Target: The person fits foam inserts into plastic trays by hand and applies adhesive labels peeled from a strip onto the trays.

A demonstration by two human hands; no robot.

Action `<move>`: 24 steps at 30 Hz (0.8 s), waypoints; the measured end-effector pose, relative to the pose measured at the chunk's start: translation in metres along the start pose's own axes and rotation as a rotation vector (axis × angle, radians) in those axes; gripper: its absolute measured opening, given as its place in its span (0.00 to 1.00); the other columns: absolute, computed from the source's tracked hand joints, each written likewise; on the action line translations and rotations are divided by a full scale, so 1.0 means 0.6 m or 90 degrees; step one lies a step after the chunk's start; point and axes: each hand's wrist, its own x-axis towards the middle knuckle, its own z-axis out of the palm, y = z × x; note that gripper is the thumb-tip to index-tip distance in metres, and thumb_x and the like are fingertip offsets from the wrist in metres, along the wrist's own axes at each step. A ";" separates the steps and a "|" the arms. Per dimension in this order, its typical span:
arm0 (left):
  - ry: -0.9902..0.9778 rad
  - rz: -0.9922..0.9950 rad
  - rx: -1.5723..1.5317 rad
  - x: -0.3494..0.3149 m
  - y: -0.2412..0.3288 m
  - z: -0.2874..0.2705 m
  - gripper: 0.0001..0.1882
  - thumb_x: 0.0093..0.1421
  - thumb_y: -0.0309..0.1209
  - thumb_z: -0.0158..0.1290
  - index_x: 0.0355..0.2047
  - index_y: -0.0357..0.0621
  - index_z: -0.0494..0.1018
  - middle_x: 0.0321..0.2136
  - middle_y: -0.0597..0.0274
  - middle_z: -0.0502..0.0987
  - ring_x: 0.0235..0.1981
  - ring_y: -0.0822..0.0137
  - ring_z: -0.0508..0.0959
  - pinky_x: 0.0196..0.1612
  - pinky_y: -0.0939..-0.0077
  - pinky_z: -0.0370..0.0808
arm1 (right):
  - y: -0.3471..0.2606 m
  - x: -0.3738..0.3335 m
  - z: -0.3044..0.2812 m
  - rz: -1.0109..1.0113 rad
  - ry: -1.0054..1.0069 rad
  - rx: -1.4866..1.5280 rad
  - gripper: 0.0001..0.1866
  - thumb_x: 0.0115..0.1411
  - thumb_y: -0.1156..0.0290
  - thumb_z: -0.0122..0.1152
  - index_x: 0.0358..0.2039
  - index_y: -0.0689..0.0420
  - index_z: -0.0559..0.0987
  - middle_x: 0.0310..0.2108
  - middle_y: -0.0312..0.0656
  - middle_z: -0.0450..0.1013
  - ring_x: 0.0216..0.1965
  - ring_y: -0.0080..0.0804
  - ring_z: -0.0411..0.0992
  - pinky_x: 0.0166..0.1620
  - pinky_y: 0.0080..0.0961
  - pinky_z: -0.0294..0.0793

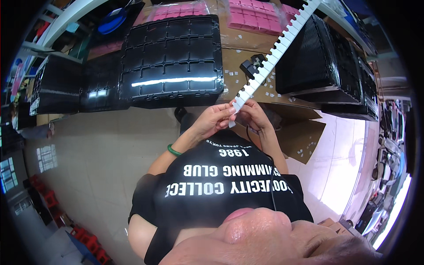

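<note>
Two bare hands of ours meet just beyond our black T-shirt [212, 155], which carries white lettering and a thin black cable [272, 194] running down it. On our left wrist sits a green bangle [174, 150].

Our left hand [214, 119] grips narrowly, thumb and fingers pinching the near end of a long white strip [274, 54]. Our right hand [257, 116] has its fingertips at that same end, partly hidden by the strip; we cannot tell how firmly it holds. Just below our left fingers shows a small white piece [232, 124]. One edge of the strip is cut with a row of notches, and it slants away from us, up to the right.

Below the strip, to the right, stands an open cardboard box [304, 132]. Beyond our hands, a brown work surface [234, 42] bears scattered white bits and a small black object [251, 68] near the strip. Black moulded trays [172, 57] rise on the left, more black trays [304, 62] on the right. Farthest back lie pink trays [254, 17] in clear plastic.
</note>
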 end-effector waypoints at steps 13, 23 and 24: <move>0.096 0.112 0.193 -0.081 0.038 -0.043 0.09 0.63 0.32 0.54 0.38 0.38 0.74 0.27 0.63 0.79 0.15 0.86 0.63 0.18 0.93 0.58 | -0.042 0.076 0.069 -0.064 0.083 -0.292 0.05 0.56 0.74 0.61 0.34 0.60 0.78 0.27 0.33 0.73 0.27 0.18 0.69 0.31 0.14 0.67; 0.031 0.074 0.206 -0.119 0.034 -0.046 0.09 0.63 0.32 0.54 0.37 0.39 0.73 0.27 0.63 0.80 0.15 0.85 0.64 0.18 0.92 0.58 | -0.059 0.189 0.129 -0.254 0.131 -1.018 0.07 0.51 0.65 0.65 0.28 0.54 0.82 0.23 0.34 0.71 0.28 0.27 0.67 0.34 0.26 0.67; 0.032 0.076 0.200 -0.124 0.035 -0.048 0.09 0.63 0.32 0.54 0.37 0.39 0.73 0.27 0.63 0.80 0.15 0.85 0.64 0.18 0.92 0.58 | -0.058 0.190 0.131 -0.250 0.126 -1.019 0.07 0.51 0.65 0.65 0.28 0.54 0.82 0.23 0.34 0.71 0.28 0.27 0.67 0.34 0.26 0.67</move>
